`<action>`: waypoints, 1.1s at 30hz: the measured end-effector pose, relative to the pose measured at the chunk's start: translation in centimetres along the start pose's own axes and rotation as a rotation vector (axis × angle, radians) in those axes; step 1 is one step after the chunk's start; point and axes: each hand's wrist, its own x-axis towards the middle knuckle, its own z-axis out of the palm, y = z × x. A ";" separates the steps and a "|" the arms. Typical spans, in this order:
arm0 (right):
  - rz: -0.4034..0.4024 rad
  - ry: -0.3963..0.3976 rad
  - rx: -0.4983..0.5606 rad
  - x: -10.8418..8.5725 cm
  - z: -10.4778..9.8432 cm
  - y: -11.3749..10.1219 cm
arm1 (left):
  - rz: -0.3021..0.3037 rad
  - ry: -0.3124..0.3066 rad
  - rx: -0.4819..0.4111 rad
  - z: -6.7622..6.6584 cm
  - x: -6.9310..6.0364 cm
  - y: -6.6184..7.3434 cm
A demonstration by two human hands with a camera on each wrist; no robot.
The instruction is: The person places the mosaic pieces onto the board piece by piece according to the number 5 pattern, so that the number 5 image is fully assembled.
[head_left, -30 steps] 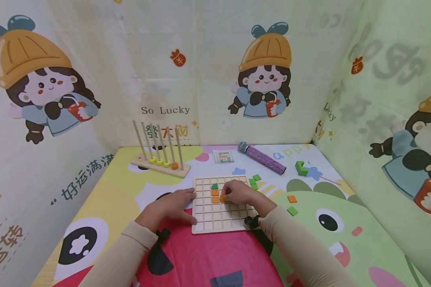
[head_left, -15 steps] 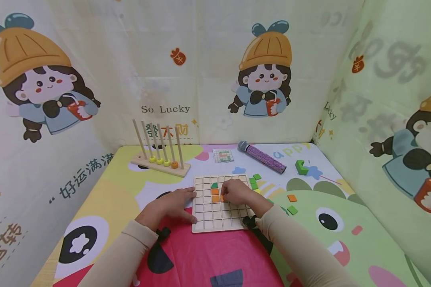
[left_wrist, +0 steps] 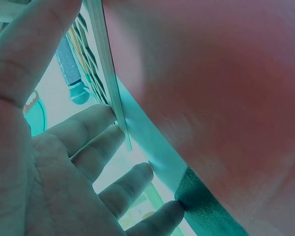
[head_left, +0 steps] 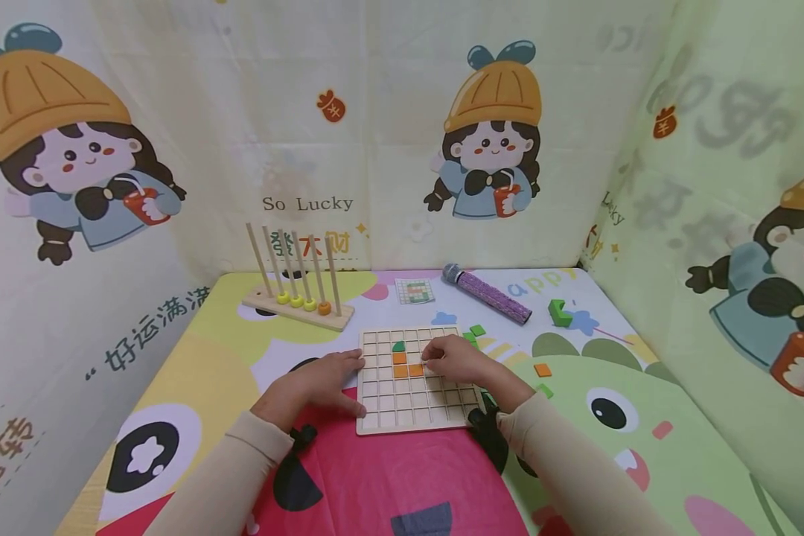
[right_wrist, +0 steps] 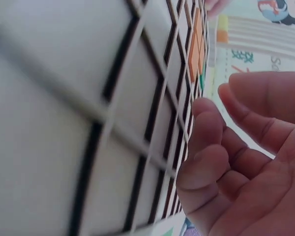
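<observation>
A wooden grid board (head_left: 383,417) lies on the table in front of me. In its squares sit a green rounded tile (head_left: 398,347) and several orange square tiles (head_left: 400,359), the lowest two side by side. My left hand (head_left: 318,383) rests at the board's left edge, thumb spread from the fingers. In the left wrist view its fingertips (left_wrist: 108,115) touch the board's side. My right hand (head_left: 457,357) hovers over the board, just right of the rightmost orange tile (head_left: 416,370). The right wrist view shows its fingers (right_wrist: 209,123) loosely bent, with no tile visible between them.
Beyond the board are a wooden peg rack (head_left: 301,309) with beads, a grid pattern card (head_left: 415,291), a purple microphone (head_left: 487,294) and a green block (head_left: 560,313). Loose tiles lie to the right, including a green tile (head_left: 477,330) and an orange tile (head_left: 542,370).
My right hand has let go of the rightmost orange tile, which now lies in its square, and has shifted slightly to the right. My left hand has stayed in place.
</observation>
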 end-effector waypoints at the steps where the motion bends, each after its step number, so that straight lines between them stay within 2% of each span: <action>1: 0.004 -0.004 0.029 -0.3 -0.1 0.3 | -0.001 0.000 -0.001 0.0 0.0 0.0; 7: 0.030 -0.014 0.150 -1.9 -0.8 2.2 | -0.018 0.000 -0.016 0.0 0.2 0.0; 17: 0.054 0.024 0.157 -4.7 -2.9 4.4 | -0.007 0.002 -0.026 -0.2 -0.1 0.0; 24: 0.152 0.080 0.139 -6.1 -4.3 6.3 | -0.013 -0.002 -0.020 -0.4 -0.2 0.0; 33: 0.197 0.112 0.098 -8.1 -5.9 8.3 | 0.003 0.001 -0.026 -0.3 0.1 -0.2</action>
